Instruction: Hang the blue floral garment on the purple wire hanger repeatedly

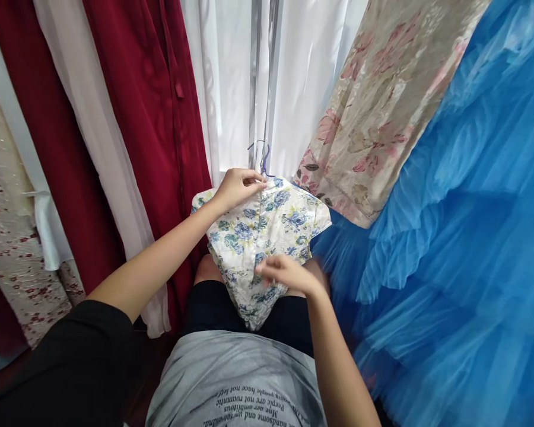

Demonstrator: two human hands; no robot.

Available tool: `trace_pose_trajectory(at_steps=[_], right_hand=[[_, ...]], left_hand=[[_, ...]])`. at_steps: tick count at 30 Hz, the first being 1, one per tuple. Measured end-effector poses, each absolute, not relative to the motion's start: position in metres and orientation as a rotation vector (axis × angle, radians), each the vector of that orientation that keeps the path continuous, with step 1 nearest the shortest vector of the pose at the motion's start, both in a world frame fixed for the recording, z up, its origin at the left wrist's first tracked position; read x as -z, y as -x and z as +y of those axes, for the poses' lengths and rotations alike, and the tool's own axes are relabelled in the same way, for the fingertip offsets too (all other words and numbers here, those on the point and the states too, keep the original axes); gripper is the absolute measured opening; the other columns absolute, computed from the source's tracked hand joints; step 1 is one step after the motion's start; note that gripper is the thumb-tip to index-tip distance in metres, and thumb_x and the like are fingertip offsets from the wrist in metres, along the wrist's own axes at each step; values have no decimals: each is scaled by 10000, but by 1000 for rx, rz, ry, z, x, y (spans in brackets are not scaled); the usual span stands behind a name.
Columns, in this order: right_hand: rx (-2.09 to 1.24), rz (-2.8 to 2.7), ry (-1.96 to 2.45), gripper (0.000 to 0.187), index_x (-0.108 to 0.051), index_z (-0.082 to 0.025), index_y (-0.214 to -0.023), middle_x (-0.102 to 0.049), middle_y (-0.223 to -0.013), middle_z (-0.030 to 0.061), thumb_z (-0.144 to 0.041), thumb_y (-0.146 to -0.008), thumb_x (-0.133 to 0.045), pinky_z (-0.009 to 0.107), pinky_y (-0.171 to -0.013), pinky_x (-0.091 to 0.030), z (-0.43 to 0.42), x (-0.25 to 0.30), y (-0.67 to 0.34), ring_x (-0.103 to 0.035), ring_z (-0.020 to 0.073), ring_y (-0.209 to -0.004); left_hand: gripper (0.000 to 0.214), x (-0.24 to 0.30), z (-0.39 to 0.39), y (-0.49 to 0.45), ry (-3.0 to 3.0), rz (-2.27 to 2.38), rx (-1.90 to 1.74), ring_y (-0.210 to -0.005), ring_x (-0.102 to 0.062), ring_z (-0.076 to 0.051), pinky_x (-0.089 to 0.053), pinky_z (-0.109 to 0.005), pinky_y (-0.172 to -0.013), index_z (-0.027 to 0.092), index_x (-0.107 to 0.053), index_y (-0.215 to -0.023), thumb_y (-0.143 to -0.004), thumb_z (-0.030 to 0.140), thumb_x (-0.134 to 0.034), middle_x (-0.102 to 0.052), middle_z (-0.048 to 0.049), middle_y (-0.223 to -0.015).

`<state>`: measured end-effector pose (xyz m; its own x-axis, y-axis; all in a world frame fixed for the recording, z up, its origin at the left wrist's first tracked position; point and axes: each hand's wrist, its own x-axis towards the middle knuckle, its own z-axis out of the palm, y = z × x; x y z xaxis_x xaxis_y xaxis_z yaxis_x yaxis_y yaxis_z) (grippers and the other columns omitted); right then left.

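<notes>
A white dress (pixel 289 222) with blue and green flowers hangs in front of my lap on a purple clothes hanger (pixel 267 155). My left hand (pixel 240 188) pinches the neckline of the dress at the top of its middle seam, just below the hanger's hook. Lower down, my right hand (pixel 287 274) is over the front of the dress near the same seam. Motion smears its fingertips, so whether it grips the fabric is unclear. The dress narrows to a bunched point between my thighs.
Dark red curtains or gowns (pixel 146 118) hang on the left, with a pale pink length (pixel 84 101) between them. White curtain fabric (pixel 311 65) is straight ahead. To the right hang a beige floral garment (pixel 374 118) and a large blue tulle gown (pixel 480 249).
</notes>
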<state>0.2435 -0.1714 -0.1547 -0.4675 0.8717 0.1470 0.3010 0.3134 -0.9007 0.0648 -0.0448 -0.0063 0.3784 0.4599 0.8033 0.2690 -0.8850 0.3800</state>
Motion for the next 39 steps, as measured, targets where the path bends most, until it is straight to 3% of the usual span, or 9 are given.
trace_pose_trajectory(at_steps=[4,9,14,18,22,27,32,37,39], right_hand=[[-838,-1608,880,513,-683,-162,-906,-644,-584,-1,-660,-918,-563,226,-471,-392,-123,84,-236,-539,120,-501],[-670,-1546,719,541,-606,-177,-702,-550,-517,-30,-686,-886,-587,225,-469,-348,-79,54,-224,-448,90,-452],[-439,-1576,792,410,-613,-168,-655,-555,-517,-18,-438,-961,-576,242,-532,-363,-72,71,-220,-480,105,-488],[-453,-1685,1015,399,-591,-169,-549,-550,-451,-11,-295,-926,-555,251,-526,-352,-74,96,-226,-466,109,-445],[-639,-1663,966,392,-590,-175,-549,-539,-436,-25,-348,-899,-555,237,-483,-325,-85,111,-232,-425,96,-413],[-835,-1673,933,345,-623,-168,-543,-543,-412,-27,-338,-843,-607,219,-440,-283,-96,119,-221,-376,76,-383],[-1032,-1215,895,297,-592,-181,-565,-503,-418,-36,-385,-741,-717,210,-394,-266,-102,140,-223,-389,81,-382],[-825,-787,874,381,-363,-257,-623,-332,-456,-91,-534,-824,-530,222,-378,-288,-121,169,-263,-311,93,-380],[-732,-681,868,360,-356,-260,-658,-382,-498,-72,-542,-862,-447,230,-410,-348,-129,178,-270,-371,110,-411]], left_hand=[[206,1,-58,-57,-2616,484,-1265,-841,-706,-218,-550,-361,-802,157,-796,-963,-766,215,-779,-766,-60,-896],[144,3,-64,-53,-2691,473,-1242,-862,-691,-220,-527,-380,-846,160,-779,-932,-839,150,-668,-742,-42,-901],[298,5,-66,-58,-2630,556,-1441,-798,-641,-180,-498,-358,-822,146,-728,-1107,-841,81,-611,-681,-17,-839],[304,-4,-36,-42,-2360,601,-1807,-775,-613,-148,-489,-303,-792,149,-672,-1117,-839,69,-579,-586,8,-770],[317,13,15,11,-2093,709,-1912,-699,-581,-127,-476,-241,-703,158,-647,-1071,-760,99,-653,-585,15,-735],[274,86,39,66,-1555,932,-2099,-761,-609,-140,-482,-246,-727,145,-644,-969,-695,152,-654,-663,-32,-871],[260,165,13,52,-1363,1106,-1875,-707,-593,-150,-470,-266,-700,155,-628,-928,-672,181,-661,-632,-9,-749],[337,186,-27,1,-1578,833,-1610,-736,-631,-168,-493,-278,-703,153,-666,-998,-701,286,-753,-671,-28,-780],[313,174,-47,-23,-1694,667,-1539,-789,-639,-165,-503,-273,-719,158,-671,-1001,-738,300,-764,-677,-40,-855]])
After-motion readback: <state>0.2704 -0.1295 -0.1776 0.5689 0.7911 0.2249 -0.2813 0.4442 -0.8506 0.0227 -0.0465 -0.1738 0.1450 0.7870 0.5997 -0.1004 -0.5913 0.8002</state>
